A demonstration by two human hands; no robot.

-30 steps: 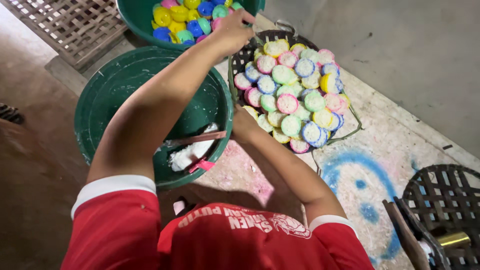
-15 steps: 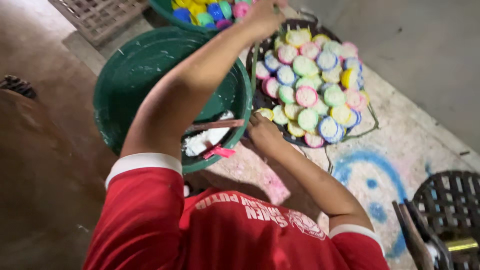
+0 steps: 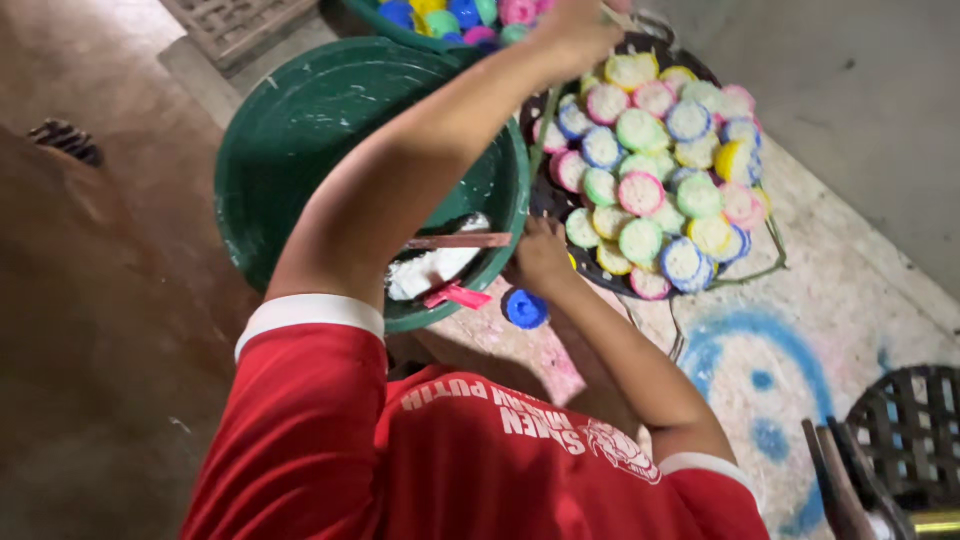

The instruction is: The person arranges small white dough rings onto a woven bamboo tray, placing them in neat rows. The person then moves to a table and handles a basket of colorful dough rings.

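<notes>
My left arm stretches across a big green basin [image 3: 300,130] and my left hand [image 3: 575,30] hovers at the top edge of view, between a basin of loose coloured cups [image 3: 450,15] and a dark round tray [image 3: 555,200]. Its fingers are curled and whatever is in them is hidden. The tray is packed with several small coloured cups filled with white paste [image 3: 650,150]. My right hand [image 3: 540,255] rests at the tray's near rim with its fingers bent and its palm hidden. A blue cup [image 3: 525,308] lies on the floor just below it.
White paste [image 3: 425,270], a flat stick [image 3: 455,241] and a pink scraper [image 3: 455,296] sit in the green basin's near side. The concrete floor [image 3: 800,330] is stained blue and pink. A dark slatted crate [image 3: 905,430] stands at lower right and a wooden grate [image 3: 235,25] at top left.
My left hand has moved from the cup basin towards the tray's far rim. The right hand stays at the tray's near rim. The blue cup on the floor now shows.
</notes>
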